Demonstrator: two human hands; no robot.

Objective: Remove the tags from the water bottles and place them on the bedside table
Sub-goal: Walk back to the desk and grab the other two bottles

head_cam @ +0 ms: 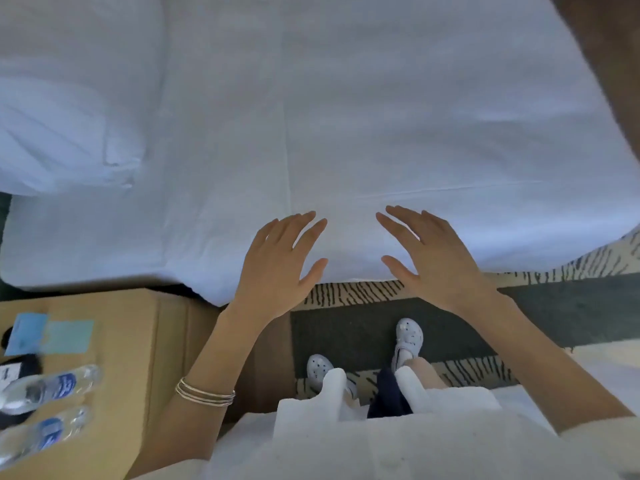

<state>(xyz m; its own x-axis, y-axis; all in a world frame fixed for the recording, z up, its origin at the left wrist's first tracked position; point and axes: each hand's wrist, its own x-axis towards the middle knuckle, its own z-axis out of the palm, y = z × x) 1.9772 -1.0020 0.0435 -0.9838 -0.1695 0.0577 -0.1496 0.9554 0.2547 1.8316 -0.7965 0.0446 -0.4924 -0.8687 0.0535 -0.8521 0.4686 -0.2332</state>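
Observation:
Two clear water bottles with blue labels stand on the wooden bedside table (131,341) at the lower left: one bottle (52,388) nearer the bed, the other bottle (45,434) closer to me. Two light blue tags (26,334) (69,337) lie flat on the table beyond the bottles. My left hand (277,268) and my right hand (429,258) hover with fingers spread over the near edge of the white bed (346,116), far to the right of the bottles. Neither hand holds anything.
A white pillow (62,133) lies at the left of the bed. A dark object (24,365) sits at the table's left edge. My feet in white shoes (408,337) stand on patterned carpet (554,317) between bed and me.

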